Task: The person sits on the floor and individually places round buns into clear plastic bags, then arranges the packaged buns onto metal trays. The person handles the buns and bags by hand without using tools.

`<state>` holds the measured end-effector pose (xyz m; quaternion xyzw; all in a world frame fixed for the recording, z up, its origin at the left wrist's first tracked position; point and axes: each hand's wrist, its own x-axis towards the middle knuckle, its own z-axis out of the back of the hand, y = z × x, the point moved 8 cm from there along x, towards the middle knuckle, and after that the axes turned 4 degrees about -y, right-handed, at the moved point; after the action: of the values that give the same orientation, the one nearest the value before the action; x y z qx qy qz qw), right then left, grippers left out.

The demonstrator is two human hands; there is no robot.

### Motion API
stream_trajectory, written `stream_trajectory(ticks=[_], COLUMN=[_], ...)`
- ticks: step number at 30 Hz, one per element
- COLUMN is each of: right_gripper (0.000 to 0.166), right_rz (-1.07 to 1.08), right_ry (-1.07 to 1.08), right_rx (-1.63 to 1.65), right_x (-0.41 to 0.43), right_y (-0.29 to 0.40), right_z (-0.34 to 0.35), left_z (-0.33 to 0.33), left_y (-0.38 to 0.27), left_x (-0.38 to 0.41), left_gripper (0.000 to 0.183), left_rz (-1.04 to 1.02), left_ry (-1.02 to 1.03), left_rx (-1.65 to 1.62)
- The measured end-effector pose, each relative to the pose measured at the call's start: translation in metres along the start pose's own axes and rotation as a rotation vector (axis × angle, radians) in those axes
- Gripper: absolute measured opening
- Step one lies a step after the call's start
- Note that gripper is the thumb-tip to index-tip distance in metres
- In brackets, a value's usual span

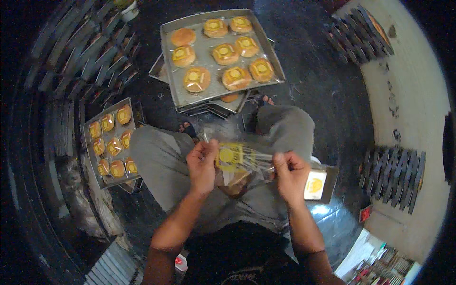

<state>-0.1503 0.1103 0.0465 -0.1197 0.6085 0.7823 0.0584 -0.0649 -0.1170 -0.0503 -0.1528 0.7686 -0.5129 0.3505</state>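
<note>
Between my hands a clear plastic bag with yellow printing (229, 156) is stretched above my lap. My left hand (203, 162) pinches its left side between thumb and fingers, and my right hand (290, 171) grips its right side. Part of a brown item (238, 183) shows below the bag; whether it is inside cannot be told. In front of me, a metal tray (213, 58) holds several round buns, most in printed clear bags. One bun (183, 36) at its far left corner shows no yellow print. By my right wrist lies a white stack with a yellow print (315, 184).
More trays lie stacked under the front one. On the left, another tray (100, 183) holds several bagged buns. Stacked dark trays (96, 46) stand at the far left, others at right (392, 178) and upper right (359, 35). My feet rest on the dark floor near the front trays.
</note>
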Motion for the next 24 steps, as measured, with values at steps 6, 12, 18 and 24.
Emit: stream_trajectory(ticks=[6, 12, 18, 24], right_gripper=[0.025, 0.058, 0.073, 0.084], right_rz=[0.172, 1.107, 0.968, 0.982], right_ry=[0.269, 0.525, 0.452, 0.448], right_rx=[0.044, -0.587, -0.741, -0.89], right_x=[0.143, 0.259, 0.419, 0.423], right_y=[0.013, 0.025, 0.031, 0.061], right_z=[-0.131, -0.326, -0.444, -0.458], left_z=[0.043, 0.051, 0.046, 0.04], left_y=[0.04, 0.012, 0.033, 0.037], left_x=[0.037, 0.038, 0.048, 0.046], left_gripper=[0.027, 0.036, 0.028, 0.031], left_rz=[0.426, -0.208, 0.385, 0.694], left_ry=[-0.286, -0.106, -0.058, -0.293], left_rx=[-0.426, 0.51, 0.134, -0.378])
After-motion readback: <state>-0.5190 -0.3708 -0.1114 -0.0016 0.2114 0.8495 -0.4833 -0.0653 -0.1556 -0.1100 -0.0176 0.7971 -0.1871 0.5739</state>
